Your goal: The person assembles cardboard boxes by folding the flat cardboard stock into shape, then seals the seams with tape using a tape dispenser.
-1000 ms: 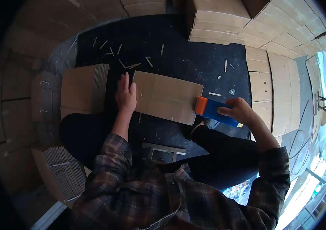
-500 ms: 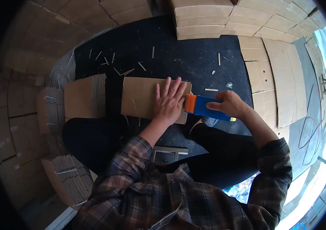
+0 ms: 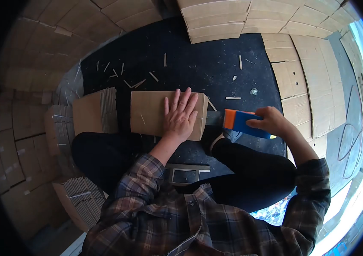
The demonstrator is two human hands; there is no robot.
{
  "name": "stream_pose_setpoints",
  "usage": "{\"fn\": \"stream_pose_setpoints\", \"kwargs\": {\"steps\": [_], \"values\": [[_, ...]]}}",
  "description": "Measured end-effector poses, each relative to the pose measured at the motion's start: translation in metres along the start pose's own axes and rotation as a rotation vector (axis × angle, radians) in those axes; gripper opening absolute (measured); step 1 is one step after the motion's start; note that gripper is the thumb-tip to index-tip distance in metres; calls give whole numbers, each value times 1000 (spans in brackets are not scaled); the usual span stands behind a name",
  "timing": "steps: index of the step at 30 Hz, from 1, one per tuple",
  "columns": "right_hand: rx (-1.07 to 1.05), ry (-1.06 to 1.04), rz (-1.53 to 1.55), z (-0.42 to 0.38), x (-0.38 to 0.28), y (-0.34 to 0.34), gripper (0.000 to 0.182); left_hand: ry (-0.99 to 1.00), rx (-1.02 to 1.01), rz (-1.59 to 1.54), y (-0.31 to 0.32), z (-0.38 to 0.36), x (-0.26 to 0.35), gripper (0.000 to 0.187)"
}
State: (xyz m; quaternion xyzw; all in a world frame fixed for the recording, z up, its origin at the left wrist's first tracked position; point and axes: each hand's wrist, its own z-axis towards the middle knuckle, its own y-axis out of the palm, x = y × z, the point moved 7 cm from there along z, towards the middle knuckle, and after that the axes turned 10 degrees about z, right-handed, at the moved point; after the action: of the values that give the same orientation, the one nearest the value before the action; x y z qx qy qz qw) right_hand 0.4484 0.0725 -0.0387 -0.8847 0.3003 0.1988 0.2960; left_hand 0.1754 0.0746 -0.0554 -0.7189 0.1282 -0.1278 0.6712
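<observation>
**Box (image 3: pixel 147 113) pressed down, dispenser (image 3: pixel 249 127) gripped**

In the head view, the box is pinned beneath the left hand (image 3: pixel 180 119), palm down, fingers spread. The dispenser, right of that hand, is clasped by the right hand (image 3: pixel 269 120). The box is judged light and stiff yet crushable, best steadied near its edges.

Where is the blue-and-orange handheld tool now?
In the head view, the blue-and-orange handheld tool is right of centre, held in the right hand, just right of the brown rectangular cardboard under the left hand.
</observation>
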Motion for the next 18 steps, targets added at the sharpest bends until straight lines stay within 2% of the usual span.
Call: {"fn": "stream_pose_setpoints", "kwargs": {"steps": [3, 9, 12, 14, 17, 18], "values": [[-6, -36, -69, 33, 2, 21, 52, 1, -6, -5, 0, -1, -1, 57], [-18, 4, -209, 58, -45, 52, 59, -1, 6, -16, -3, -5, -5, 57], [-97, 112, -247, 55, -60, 48, 59, -20, -22, -24, -4, -4, -3, 57], [-133, 98, -241, 56, -79, 50, 54, -10, -3, -3, -6, -7, -7, 55], [-93, 68, -529, 62, -110, 87, 40, -3, 20, -27, -11, -14, -15, 55], [-65, 64, -515, 65, -115, 96, 39, -3, 31, -26, -10, -16, -17, 55]]}}
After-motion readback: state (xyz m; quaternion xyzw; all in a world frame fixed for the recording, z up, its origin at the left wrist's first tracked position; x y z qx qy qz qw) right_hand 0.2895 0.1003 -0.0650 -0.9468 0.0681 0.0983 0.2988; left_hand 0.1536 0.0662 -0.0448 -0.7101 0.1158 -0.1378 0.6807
